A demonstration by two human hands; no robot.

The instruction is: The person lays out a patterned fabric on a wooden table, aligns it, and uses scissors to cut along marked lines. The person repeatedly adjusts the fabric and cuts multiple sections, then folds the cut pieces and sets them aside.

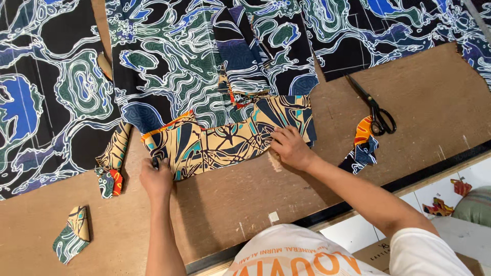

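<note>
Left hand (pixel 156 179) pinches the tan-and-teal patterned fabric panel (pixel 225 140) at its 8 o'clock corner, right hand (pixel 290 147) flat at 4 o'clock: aligning edges; next needs smoothing, I'd judge.

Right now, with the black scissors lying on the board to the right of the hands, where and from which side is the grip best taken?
Probably the looped handles at the near end of the scissors. The closed blades point up and left, away from the person, toward the blue patterned fabric. Coming in from the near right side with the right hand meets the loops first and stays clear of the tips.
</note>
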